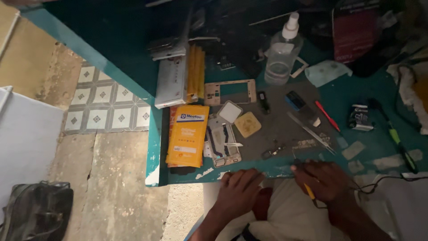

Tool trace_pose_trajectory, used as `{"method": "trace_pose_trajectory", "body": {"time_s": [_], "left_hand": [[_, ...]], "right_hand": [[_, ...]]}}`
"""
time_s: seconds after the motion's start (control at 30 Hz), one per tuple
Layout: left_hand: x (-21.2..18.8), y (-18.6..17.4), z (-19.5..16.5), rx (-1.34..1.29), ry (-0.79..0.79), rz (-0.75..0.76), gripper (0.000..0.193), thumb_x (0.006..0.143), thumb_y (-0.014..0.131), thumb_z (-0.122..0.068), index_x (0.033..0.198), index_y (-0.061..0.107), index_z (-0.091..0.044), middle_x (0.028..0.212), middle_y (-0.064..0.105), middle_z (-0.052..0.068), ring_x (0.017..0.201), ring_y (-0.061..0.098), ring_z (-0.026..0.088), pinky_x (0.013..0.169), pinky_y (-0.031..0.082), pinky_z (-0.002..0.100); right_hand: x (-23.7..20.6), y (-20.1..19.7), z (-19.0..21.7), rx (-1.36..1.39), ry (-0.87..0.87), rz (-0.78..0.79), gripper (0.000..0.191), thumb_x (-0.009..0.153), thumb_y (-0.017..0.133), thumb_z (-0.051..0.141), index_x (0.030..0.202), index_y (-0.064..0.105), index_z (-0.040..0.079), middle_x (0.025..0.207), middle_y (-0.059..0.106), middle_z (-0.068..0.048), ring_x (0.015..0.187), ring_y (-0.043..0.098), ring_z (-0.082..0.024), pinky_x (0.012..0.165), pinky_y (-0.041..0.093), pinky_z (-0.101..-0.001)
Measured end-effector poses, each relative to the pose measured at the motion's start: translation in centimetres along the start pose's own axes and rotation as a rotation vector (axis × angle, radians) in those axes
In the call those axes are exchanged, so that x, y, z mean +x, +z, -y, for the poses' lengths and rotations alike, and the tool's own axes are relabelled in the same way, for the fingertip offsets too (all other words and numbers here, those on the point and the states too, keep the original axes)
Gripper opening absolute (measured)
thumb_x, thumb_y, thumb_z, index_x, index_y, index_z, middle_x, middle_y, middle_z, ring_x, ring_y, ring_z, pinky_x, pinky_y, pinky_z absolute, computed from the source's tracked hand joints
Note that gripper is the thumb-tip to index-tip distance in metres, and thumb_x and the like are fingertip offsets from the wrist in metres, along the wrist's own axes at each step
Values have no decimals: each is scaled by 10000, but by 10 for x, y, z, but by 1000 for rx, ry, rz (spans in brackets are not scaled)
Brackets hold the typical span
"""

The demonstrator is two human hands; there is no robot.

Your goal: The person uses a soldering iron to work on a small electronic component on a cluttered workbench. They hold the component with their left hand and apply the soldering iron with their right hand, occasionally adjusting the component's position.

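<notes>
My left hand [238, 189] rests at the near edge of the teal workbench [133, 76], fingers curled, nothing visibly in it. My right hand [323, 180] sits beside it at the bench edge, closed around a thin yellow-handled tool [310, 192]. Just beyond the hands lie an opened phone body [223, 143], a gold phone frame [230, 92], a small white square piece [229, 111], a yellow square pad [247, 124] and metal tweezers [312, 132] on a grey work mat [276, 116].
An orange retail packet [187, 136] and a white box [171, 80] lie at the mat's left. A clear spray bottle [281, 53], red-handled tool [327, 116], green-handled screwdriver [399, 143] and black cable [383, 180] are on the right. A dark bag [35, 209] sits on the floor.
</notes>
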State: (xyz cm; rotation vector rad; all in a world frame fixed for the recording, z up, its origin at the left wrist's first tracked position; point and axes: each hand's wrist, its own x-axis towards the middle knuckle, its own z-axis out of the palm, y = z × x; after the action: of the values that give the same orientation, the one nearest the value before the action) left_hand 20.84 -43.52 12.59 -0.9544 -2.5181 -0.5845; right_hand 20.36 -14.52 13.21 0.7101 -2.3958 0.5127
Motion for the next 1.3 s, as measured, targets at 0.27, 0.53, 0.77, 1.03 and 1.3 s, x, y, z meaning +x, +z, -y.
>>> {"method": "trace_pose_trajectory", "body": {"time_s": [0.27, 0.53, 0.77, 1.03, 1.3], "left_hand": [[9, 12, 17, 85, 37, -48, 384, 930, 722, -230, 1313, 694, -205, 1330, 611, -36, 1205, 562, 155, 955, 391, 363], [14, 41, 32, 73, 11, 38, 380, 964, 675, -246, 1343, 701, -239, 1335, 615, -44, 1251, 555, 164, 1008, 401, 367], [12, 74, 35, 142, 49, 12, 297, 1041, 663, -311, 1327, 684, -235, 1420, 602, -56, 1277, 530, 147, 1113, 303, 376], [4, 87, 40, 100, 74, -51, 323, 1044, 707, -285, 1350, 695, -180, 1442, 638, -23, 1307, 546, 175, 1248, 165, 421], [3, 95, 44, 46, 95, -96, 293, 1034, 734, -222, 1317, 713, -149, 1438, 664, 2, 1309, 566, 182, 1269, 165, 412]], "right_hand": [[11, 16, -5, -31, -15, -59, 415, 862, 819, 38, 1240, 704, 167, 969, 688, -62, 852, 653, -252, 710, 513, -424], [12, 31, -25, -23, -26, -16, 480, 854, 842, 93, 1285, 656, 191, 999, 664, -49, 941, 665, -269, 790, 530, -446], [1, 39, -42, 26, 7, 50, 480, 868, 841, 46, 1290, 652, 175, 1019, 675, -44, 1002, 677, -274, 827, 522, -436], [-12, 41, -44, 71, 51, 150, 471, 822, 843, 90, 1250, 657, 152, 1068, 698, -75, 1067, 678, -312, 887, 515, -473], [-23, 51, -53, 17, 10, 127, 444, 845, 864, 107, 1243, 674, 150, 1043, 686, -69, 1045, 675, -284, 863, 511, -452]]}}
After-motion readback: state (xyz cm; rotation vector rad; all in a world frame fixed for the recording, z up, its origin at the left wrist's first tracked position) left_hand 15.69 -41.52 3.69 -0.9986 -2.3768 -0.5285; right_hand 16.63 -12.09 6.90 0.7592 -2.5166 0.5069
